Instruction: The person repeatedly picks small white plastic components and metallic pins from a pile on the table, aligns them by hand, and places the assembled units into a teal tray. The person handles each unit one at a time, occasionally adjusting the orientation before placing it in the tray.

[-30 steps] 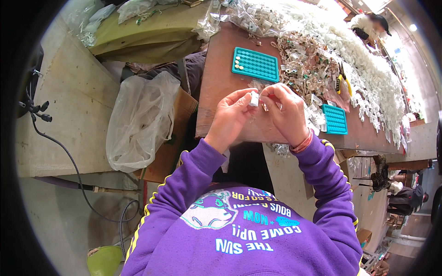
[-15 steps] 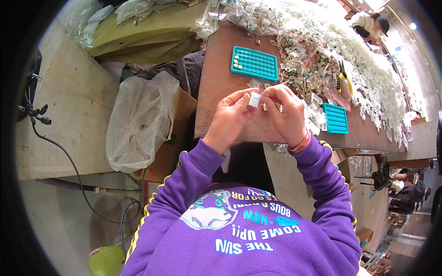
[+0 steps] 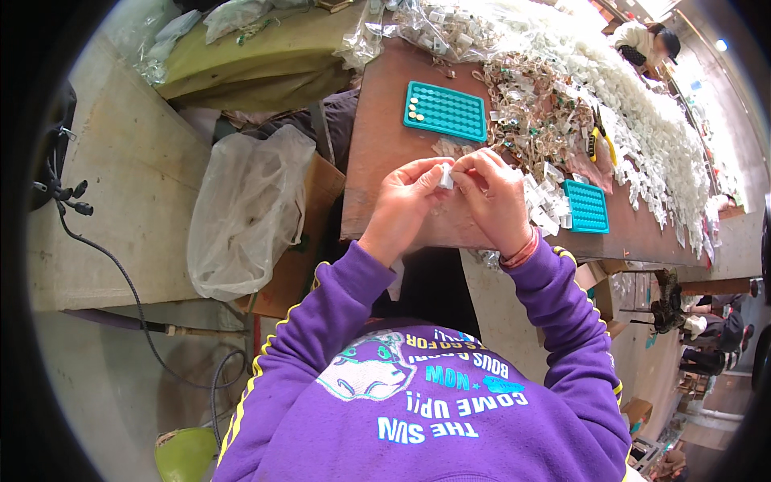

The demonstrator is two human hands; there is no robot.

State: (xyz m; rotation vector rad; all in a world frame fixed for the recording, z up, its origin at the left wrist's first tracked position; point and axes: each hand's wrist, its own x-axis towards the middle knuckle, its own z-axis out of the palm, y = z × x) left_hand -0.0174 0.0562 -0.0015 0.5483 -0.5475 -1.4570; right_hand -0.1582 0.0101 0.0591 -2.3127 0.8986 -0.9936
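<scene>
A small white box-shaped piece (image 3: pixel 446 176) sits pinched between the thumb and fingers of my left hand (image 3: pixel 405 201), over the near part of the brown table. Close against its right side, my right hand (image 3: pixel 498 201) has thumb and forefinger pressed together. Whatever lies between those right fingertips is hidden. Beyond my hands lies a teal tray (image 3: pixel 454 108) with rows of pockets and several pale round discs (image 3: pixel 414 108) along its left end. A second teal tray (image 3: pixel 586 206) is to the right of my right hand, beside loose white pieces (image 3: pixel 546 205).
A large heap of white pieces (image 3: pixel 594 88) covers the table's far side, with a tangle of brownish parts (image 3: pixel 522 104) before it. Yellow-handled pliers (image 3: pixel 601 145) rest there. A clear plastic bag (image 3: pixel 249 209) hangs over a cardboard box at left. Another person (image 3: pixel 642 44) is at the far right.
The white piece has turned between my left fingers, showing a narrower side. My right fingertips have come in closer to it. The view has shifted slightly.
</scene>
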